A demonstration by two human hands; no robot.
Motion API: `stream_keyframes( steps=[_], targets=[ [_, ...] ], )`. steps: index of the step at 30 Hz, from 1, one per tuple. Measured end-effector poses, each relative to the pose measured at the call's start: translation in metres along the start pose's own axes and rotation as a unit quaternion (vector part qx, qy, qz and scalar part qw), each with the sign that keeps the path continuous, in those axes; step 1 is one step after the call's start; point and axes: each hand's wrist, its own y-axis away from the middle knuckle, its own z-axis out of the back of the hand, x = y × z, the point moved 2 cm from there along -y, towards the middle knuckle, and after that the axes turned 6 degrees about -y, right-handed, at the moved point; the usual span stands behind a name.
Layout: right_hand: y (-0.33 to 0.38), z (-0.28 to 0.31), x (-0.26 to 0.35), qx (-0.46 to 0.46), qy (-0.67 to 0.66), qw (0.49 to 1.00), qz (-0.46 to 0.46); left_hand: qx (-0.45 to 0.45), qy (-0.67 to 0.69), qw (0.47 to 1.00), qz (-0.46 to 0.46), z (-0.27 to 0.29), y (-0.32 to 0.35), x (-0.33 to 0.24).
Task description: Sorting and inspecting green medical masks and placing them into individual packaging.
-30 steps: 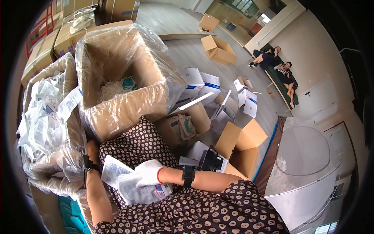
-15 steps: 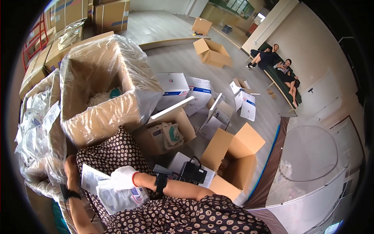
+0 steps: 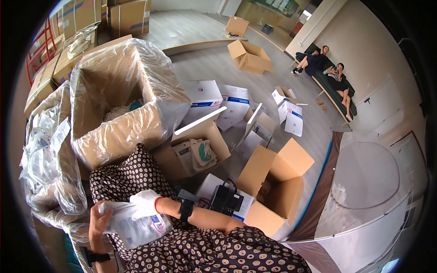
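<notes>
Clear plastic packet (image 3: 136,225) with a white and blue label lies on the lap, near left. Bare left hand (image 3: 98,223) grips its left end, fingers curled round it. Gloved right hand (image 3: 145,204) presses on top (fingers closed over the packet). Far left: big cardboard box (image 3: 116,132) lined with clear plastic, white items inside. Right: one open brown box (image 3: 275,186).

The white plastic packet (image 3: 136,225) with blue print lies tilted on the lap, held between the bare left hand (image 3: 98,223) and the white-gloved right hand (image 3: 144,204).
</notes>
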Motion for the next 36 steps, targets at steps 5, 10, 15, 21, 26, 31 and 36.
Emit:
stream_keyframes(
  steps=[5,10,15,21,26,31,36],
  targets=[
    [-0.011,-0.011,0.001,-0.050,0.002,0.997,-0.055,-0.036,-0.066,0.997,-0.001,0.030,-0.014,0.022],
    [-0.007,-0.003,0.025,-0.020,0.050,0.997,-0.053,-0.188,0.176,0.966,-0.019,0.092,-0.003,0.117],
    [-0.019,-0.022,0.003,-0.066,-0.007,0.998,-0.013,-0.254,0.224,0.941,-0.010,0.080,-0.015,0.017],
    [-0.007,0.003,0.018,-0.040,-0.511,0.851,0.114,-0.191,0.327,0.923,-0.063,0.051,0.026,-0.023],
    [-0.005,0.027,0.022,-0.080,-0.611,0.774,0.144,-0.174,0.235,0.955,-0.059,0.042,0.031,-0.021],
    [0.000,0.031,0.038,-0.331,-0.385,0.855,0.105,-0.069,0.332,0.937,-0.079,0.010,0.024,-0.020],
    [0.012,0.039,0.034,-0.332,-0.353,0.871,0.083,-0.234,-0.152,0.945,-0.170,0.017,0.019,-0.049]
  ],
)
